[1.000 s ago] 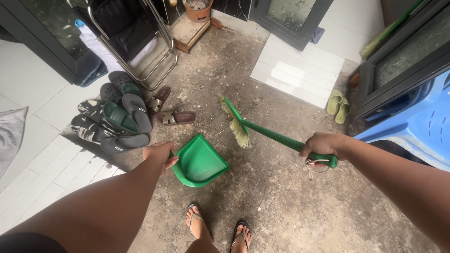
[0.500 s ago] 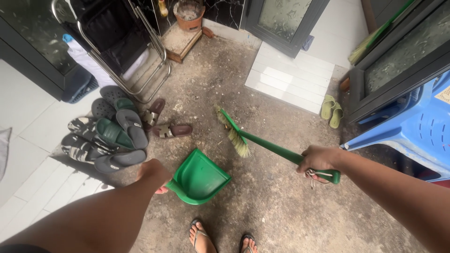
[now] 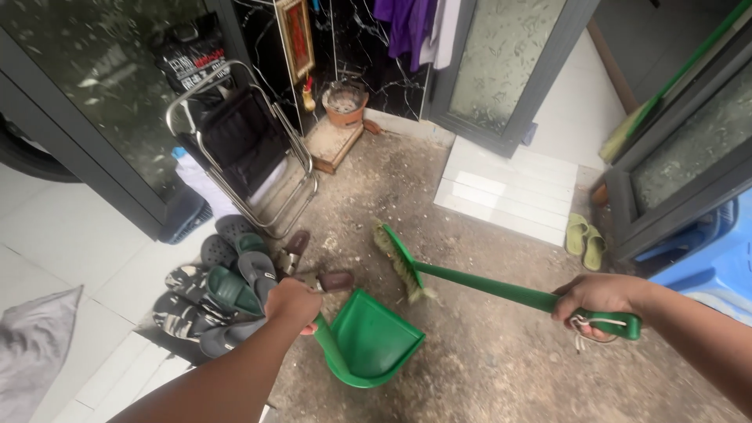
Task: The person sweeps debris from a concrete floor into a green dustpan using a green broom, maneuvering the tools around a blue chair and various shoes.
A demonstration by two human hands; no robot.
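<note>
My left hand (image 3: 294, 303) grips the handle of a green dustpan (image 3: 370, 338) that rests on the dirty concrete floor, its mouth facing up-right. My right hand (image 3: 595, 296) holds the long green handle of a broom (image 3: 470, 282). The broom's bristled head (image 3: 395, 260) touches the floor just beyond the dustpan's open edge. A short cord hangs from the broom handle's end under my right hand.
A pile of sandals and slippers (image 3: 223, 286) lies left of the dustpan. A folded metal chair (image 3: 243, 149) leans on a glass door. A clay pot (image 3: 345, 103) stands on a wooden block. White tiled step (image 3: 509, 192), green slippers (image 3: 586, 239), blue plastic chair (image 3: 717, 266) at right.
The view has tilted upward, showing more of the doors and chair. The dustpan and broom head stay close together on the floor; my feet have dropped out of view.
</note>
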